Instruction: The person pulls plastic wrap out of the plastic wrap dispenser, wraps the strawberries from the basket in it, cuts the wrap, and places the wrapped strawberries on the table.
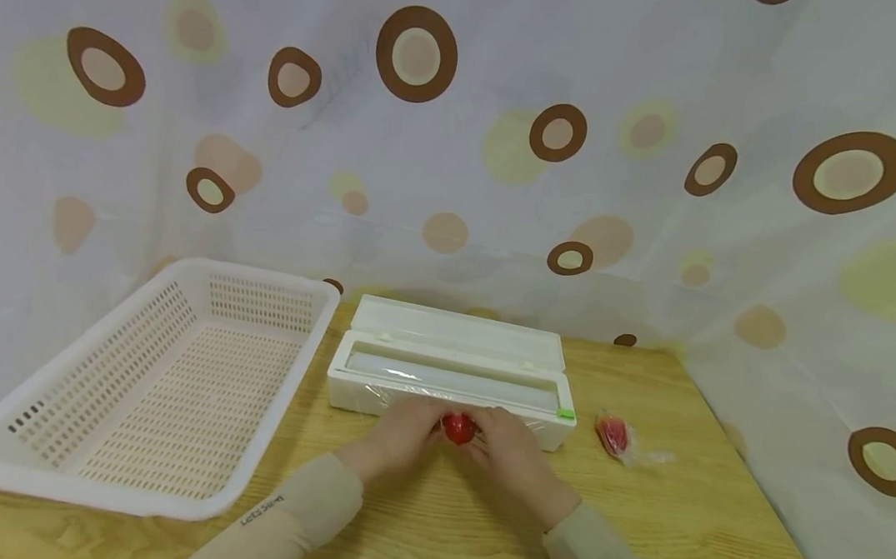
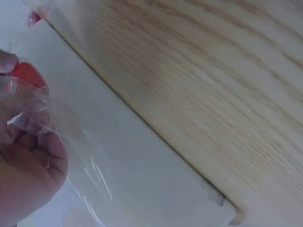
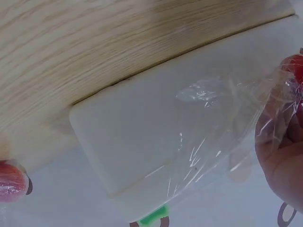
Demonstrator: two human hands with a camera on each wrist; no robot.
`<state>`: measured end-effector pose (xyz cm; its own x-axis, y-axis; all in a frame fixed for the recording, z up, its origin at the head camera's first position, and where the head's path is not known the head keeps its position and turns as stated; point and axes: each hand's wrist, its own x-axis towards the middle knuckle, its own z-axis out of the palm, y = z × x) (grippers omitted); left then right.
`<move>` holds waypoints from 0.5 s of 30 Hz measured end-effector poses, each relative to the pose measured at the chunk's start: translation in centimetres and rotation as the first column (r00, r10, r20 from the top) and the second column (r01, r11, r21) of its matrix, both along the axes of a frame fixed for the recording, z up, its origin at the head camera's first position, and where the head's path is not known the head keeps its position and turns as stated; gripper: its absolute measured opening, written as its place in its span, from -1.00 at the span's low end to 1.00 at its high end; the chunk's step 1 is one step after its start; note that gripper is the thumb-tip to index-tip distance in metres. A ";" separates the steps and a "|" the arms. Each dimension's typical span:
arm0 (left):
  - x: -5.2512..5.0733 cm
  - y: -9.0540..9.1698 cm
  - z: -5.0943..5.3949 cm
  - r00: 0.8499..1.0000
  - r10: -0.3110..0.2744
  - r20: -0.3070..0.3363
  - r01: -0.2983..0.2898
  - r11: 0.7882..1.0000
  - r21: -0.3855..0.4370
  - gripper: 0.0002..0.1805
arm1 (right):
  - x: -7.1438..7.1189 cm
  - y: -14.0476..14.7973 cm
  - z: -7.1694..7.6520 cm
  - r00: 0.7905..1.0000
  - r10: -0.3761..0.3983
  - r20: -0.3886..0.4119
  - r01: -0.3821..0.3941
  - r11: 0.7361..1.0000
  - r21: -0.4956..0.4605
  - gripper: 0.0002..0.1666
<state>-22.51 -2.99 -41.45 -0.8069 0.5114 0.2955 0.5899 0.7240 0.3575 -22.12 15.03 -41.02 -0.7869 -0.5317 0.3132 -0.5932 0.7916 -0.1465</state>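
Observation:
Both hands meet at the front of a white cling film dispenser box, around a small, smooth, red, rounded thing whose kind I cannot tell. My left hand curls its fingers on clear cling film at the red thing's left side. From the other side, my right hand grips film too, its fingers bent near the red thing. In the right wrist view the cling film stretches, creased, from the box to that hand. Film and fingers hide part of the red thing.
The box's lid stands open behind a white film roll; a green tab marks its right end. A film-wrapped red thing lies right on the wooden table. A white slotted basket stands left. A patterned sheet hangs behind.

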 end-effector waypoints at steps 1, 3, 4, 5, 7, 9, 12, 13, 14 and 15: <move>0.0 0.0 0.0 1.000 0.001 0.005 -0.001 1.000 0.004 -0.70 | -0.1 0.0 0.1 0.999 -0.008 0.043 0.008 1.000 -0.014 -0.51; 0.0 0.0 0.1 1.000 0.010 0.014 -0.010 1.000 -0.002 -0.70 | -0.3 0.0 0.4 0.991 -0.015 0.131 0.022 0.998 -0.052 -0.53; 0.1 0.1 0.1 1.000 0.018 0.014 -0.018 1.000 -0.016 -0.69 | -0.4 0.1 0.6 0.985 -0.011 0.174 0.024 0.997 -0.074 -0.54; 0.1 0.1 0.1 1.000 0.024 0.009 -0.023 0.999 -0.031 -0.69 | -0.5 0.2 0.7 0.977 0.000 0.212 0.021 0.995 -0.095 -0.55; 0.3 0.1 0.1 0.999 0.038 0.004 -0.038 0.998 -0.056 -0.68 | -0.7 0.3 0.9 0.964 0.022 0.265 0.009 0.993 -0.117 -0.57; 0.5 0.2 0.0 0.999 0.049 -0.008 -0.050 0.997 -0.066 -0.68 | -0.8 0.3 1.0 0.953 0.030 0.302 0.013 0.990 -0.138 -0.60; 0.5 0.3 -0.1 0.998 0.064 -0.017 -0.065 0.997 -0.052 -0.68 | -0.9 0.2 0.9 0.957 0.007 0.291 0.030 0.992 -0.120 -0.62; 0.5 0.3 -0.2 0.998 0.068 -0.017 -0.069 0.997 -0.041 -0.68 | -0.9 0.1 0.8 0.962 -0.006 0.274 0.037 0.993 -0.108 -0.62; 0.5 0.4 -0.2 0.997 0.072 -0.010 -0.072 0.997 -0.025 -0.68 | -0.9 0.0 0.7 0.966 -0.017 0.259 0.045 0.994 -0.102 -0.62; 0.5 0.4 -0.2 0.997 0.076 -0.003 -0.076 0.997 -0.009 -0.69 | -0.9 -0.1 0.6 0.969 -0.029 0.247 0.053 0.994 -0.093 -0.61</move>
